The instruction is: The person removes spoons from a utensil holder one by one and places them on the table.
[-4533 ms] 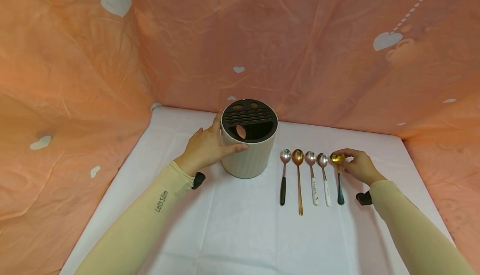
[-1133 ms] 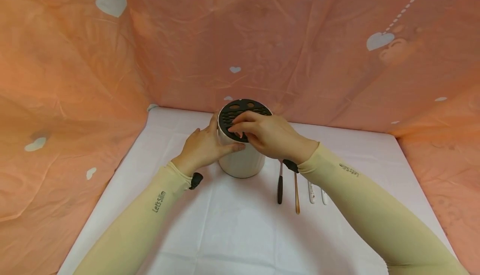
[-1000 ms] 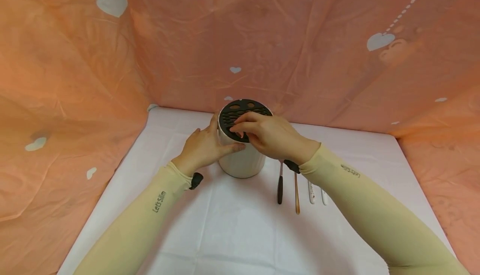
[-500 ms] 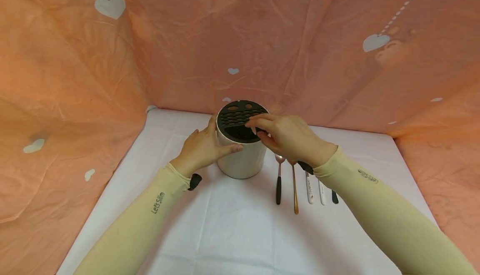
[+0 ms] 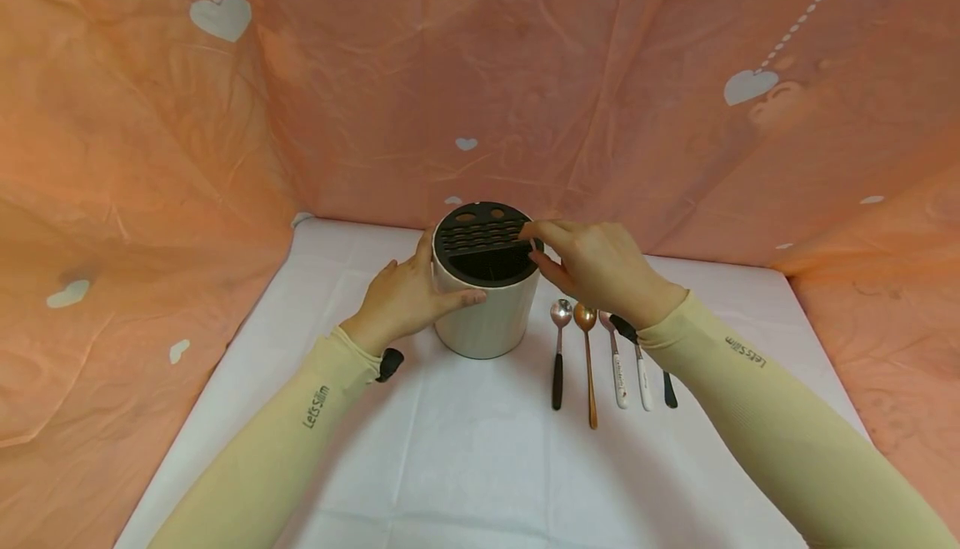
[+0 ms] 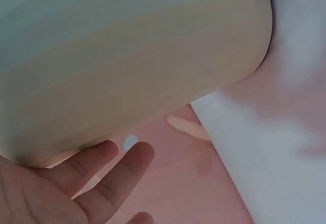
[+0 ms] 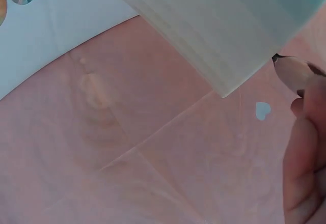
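Note:
A pale ribbed utensil holder point(image 5: 483, 324) with a black slotted lid point(image 5: 487, 237) stands upright on the white cloth. My left hand point(image 5: 405, 295) grips its left side, thumb across the front and fingers round the back; in the left wrist view the fingers point(image 6: 127, 168) lie along its wall. At the lid's right edge, my right hand point(image 5: 600, 270) pinches what looks like a spoon point(image 5: 533, 245); only a shiny oval end shows, also at the fingertips in the right wrist view point(image 7: 293, 74). The hand hides most of it.
Right of the holder lies a row of spoons: black-handled point(image 5: 557, 378), copper point(image 5: 589, 366), two white-handled point(image 5: 620, 378) and a dark green-handled one point(image 5: 670, 391). My right forearm covers some of their bowls. An orange-pink cloth point(image 5: 525, 116) with hearts rises behind and at both sides.
My right hand went from the gold-bowled spoon to the holder's opening, then slid right with the oval-ended piece to the rim's right side. The left hand has kept its place.

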### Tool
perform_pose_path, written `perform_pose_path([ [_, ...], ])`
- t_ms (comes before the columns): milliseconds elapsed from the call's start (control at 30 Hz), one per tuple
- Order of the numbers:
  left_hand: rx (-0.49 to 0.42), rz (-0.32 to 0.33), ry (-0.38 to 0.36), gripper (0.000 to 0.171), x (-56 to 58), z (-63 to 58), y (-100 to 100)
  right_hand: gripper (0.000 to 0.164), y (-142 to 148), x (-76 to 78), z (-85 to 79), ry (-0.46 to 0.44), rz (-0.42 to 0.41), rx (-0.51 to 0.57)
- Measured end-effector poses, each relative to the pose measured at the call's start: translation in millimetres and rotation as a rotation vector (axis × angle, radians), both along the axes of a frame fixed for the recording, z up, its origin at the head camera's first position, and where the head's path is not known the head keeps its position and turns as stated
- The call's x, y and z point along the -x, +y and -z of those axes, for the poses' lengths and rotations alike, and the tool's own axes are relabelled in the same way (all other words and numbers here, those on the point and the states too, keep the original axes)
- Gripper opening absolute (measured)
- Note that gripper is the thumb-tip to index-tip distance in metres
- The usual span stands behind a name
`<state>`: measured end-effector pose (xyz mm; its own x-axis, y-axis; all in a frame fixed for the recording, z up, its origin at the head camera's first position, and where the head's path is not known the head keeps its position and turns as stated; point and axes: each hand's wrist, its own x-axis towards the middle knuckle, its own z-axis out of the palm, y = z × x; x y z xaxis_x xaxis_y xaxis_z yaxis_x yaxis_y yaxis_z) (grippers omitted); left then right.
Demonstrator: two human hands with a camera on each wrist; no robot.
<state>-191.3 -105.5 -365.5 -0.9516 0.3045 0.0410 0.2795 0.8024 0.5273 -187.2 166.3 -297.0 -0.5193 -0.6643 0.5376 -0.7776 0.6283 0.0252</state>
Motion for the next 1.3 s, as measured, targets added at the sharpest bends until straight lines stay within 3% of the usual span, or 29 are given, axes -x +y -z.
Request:
perform_pose_path([
  [467,-0.001,-0.012,0.002,0.126,0.0,-0.1,1.7,0.03,10.7,10.8,8.3,-0.048,-0.007,-0.008],
  [900,-0.001,-0.014,0.008,0.127,-0.3,-0.3,1.3,0.035,19.7,14.7,13.4,0.025,-0.014,-0.004],
  [1100,-0.008,-0.012,0.012,0.128,-0.2,-0.2,0.8,0.034,17.9,15.0,12.6,0.07,0.006,0.081],
  [1300,0.002,-0.02,0.01,0.13,0.0,0.0,0.8,0.031,16.3,14.4,10.3,0.056,0.024,0.224],
])
